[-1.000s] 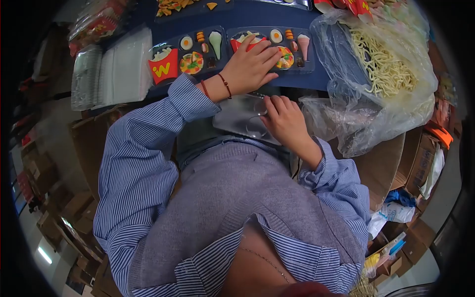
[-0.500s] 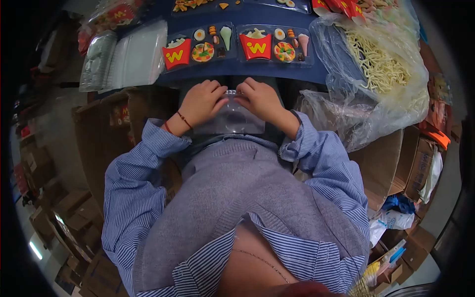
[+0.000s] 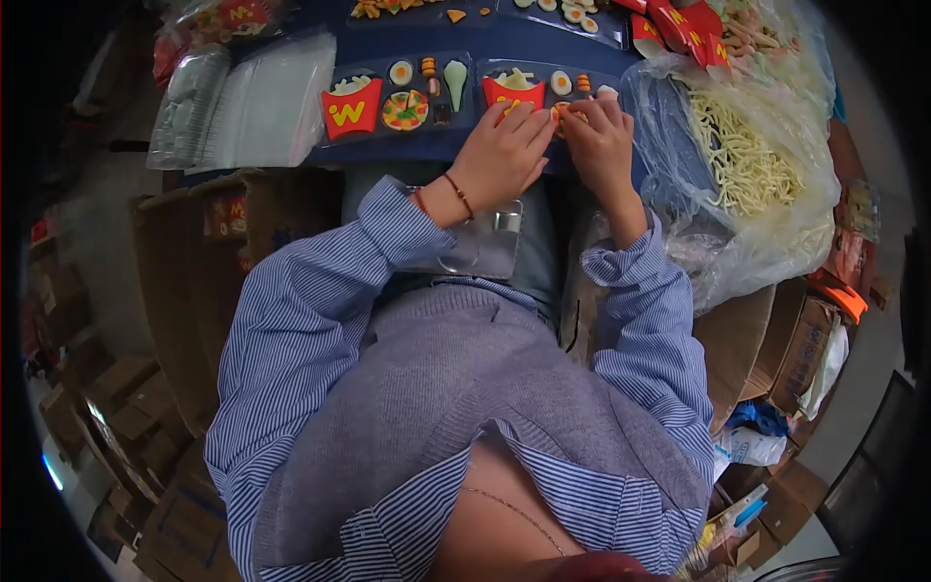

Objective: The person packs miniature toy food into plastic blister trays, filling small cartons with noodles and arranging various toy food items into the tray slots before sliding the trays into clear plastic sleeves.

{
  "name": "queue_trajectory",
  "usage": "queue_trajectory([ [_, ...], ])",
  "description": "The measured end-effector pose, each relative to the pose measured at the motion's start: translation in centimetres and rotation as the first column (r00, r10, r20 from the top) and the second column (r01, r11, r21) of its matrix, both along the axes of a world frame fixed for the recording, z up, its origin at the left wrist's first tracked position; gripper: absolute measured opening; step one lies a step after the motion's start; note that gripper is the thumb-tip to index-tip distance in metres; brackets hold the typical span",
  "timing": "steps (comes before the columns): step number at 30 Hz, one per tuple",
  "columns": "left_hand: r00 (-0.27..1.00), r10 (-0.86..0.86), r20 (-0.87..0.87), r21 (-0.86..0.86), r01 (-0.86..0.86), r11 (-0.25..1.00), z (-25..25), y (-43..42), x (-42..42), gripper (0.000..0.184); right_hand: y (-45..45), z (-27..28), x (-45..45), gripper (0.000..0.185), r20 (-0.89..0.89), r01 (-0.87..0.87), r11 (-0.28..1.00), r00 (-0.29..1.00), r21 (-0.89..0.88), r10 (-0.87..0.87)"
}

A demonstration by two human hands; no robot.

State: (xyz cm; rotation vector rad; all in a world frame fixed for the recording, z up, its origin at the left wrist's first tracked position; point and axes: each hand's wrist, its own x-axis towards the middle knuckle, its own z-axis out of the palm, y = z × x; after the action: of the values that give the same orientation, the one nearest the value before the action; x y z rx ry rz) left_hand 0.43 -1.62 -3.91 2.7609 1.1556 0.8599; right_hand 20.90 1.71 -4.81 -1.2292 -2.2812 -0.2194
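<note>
Both my hands are over the lower edge of the right filled tray (image 3: 609, 81). My left hand (image 3: 504, 145) lies across its red fries carton (image 3: 514, 93), fingers spread. Beside it, my right hand (image 3: 599, 141) has its fingers bent together at the pizza piece, and what they grip, if anything, is hidden. An egg (image 3: 561, 82) shows above the fingers. The left filled tray (image 3: 456, 120) holds a fries carton (image 3: 351, 108), a pizza (image 3: 404, 111), an egg and a green cone (image 3: 455, 84). A clear plastic lid (image 3: 495, 242) rests on my lap.
Stacked clear trays (image 3: 194, 107) and lids (image 3: 267, 102) stand at the left. A plastic bag of pale fries strands (image 3: 752, 155) lies at the right, below red cartons (image 3: 684, 34). More trays with small pieces line the back. Cardboard boxes (image 3: 184, 281) flank my lap.
Both hands have risen from the clear plastic on my lap to the right filled tray. The plastic now lies on my lap without my hands on it.
</note>
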Motion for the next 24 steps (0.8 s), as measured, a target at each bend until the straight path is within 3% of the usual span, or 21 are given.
queue_trajectory([
  [2, 0.996, -0.01, -0.091, -0.023, 0.008, 1.0, -1.6, 1.4, 0.9, 0.048, 0.3, 0.0, 0.5, 0.019, 0.043, -0.061, 0.998, 0.997, 0.002, 0.061],
  [8, 0.994, -0.048, -0.095, 0.042, 0.052, 0.998, -2.6, 1.8, 0.3, 0.05, 0.4, 0.3, 1.1, 0.02, -0.033, -0.147, 0.989, 0.989, -0.021, 0.146],
  [10, 0.997, -0.059, -0.047, 0.014, 0.06, 0.998, -2.1, 1.9, 0.4, 0.048, -1.2, 0.7, 0.5, 0.022, -0.234, -0.124, 0.992, 0.964, 0.016, 0.124],
  [13, 0.995, -0.072, 0.071, -0.089, 0.078, 0.993, -0.4, 0.1, -1.1, 0.046, -6.8, 0.3, -1.7, 0.023, -0.385, -0.378, 0.909, 0.876, -0.175, 0.29],
  [14, 0.987, -0.079, 0.141, -0.154, 0.101, 0.983, 0.1, -0.8, -2.2, 0.044, -8.4, 0.0, -3.1, 0.026, -0.356, -0.391, 0.893, 0.885, -0.222, 0.3],
  [16, 0.99, -0.106, 0.089, -0.261, 0.126, 0.957, -0.7, -3.3, -5.4, 0.043, -9.8, -0.9, -6.1, 0.037, -0.282, -0.358, 0.887, 0.918, -0.291, 0.278],
  [17, 0.99, -0.11, 0.088, -0.263, 0.13, 0.956, -1.1, -4.6, -6.8, 0.043, -10.2, -1.4, -7.4, 0.044, -0.236, -0.312, 0.899, 0.94, -0.309, 0.245],
  [18, 0.999, -0.025, -0.029, -0.267, 0.016, 0.964, -1.4, -5.7, -8.1, 0.043, -10.5, -1.8, -8.5, 0.057, -0.138, -0.242, 0.9, 0.969, -0.363, 0.205],
  [19, 0.987, 0.064, -0.146, -0.257, -0.1, 0.961, -1.8, -6.6, -9.0, 0.044, -10.6, -1.6, -9.3, 0.057, -0.141, -0.246, 0.9, 0.968, -0.361, 0.208],
  [21, 0.983, 0.103, -0.153, -0.22, -0.135, 0.966, -2.6, -7.9, -10.4, 0.043, -10.5, -1.2, -10.8, 0.064, -0.097, -0.15, 0.878, 0.988, -0.454, 0.118],
  [24, 0.98, 0.15, -0.128, -0.173, -0.171, 0.97, -3.4, -9.1, -11.2, 0.041, -10.9, -2.1, -11.1, 0.067, -0.101, -0.195, 0.892, 0.981, -0.408, 0.168],
])
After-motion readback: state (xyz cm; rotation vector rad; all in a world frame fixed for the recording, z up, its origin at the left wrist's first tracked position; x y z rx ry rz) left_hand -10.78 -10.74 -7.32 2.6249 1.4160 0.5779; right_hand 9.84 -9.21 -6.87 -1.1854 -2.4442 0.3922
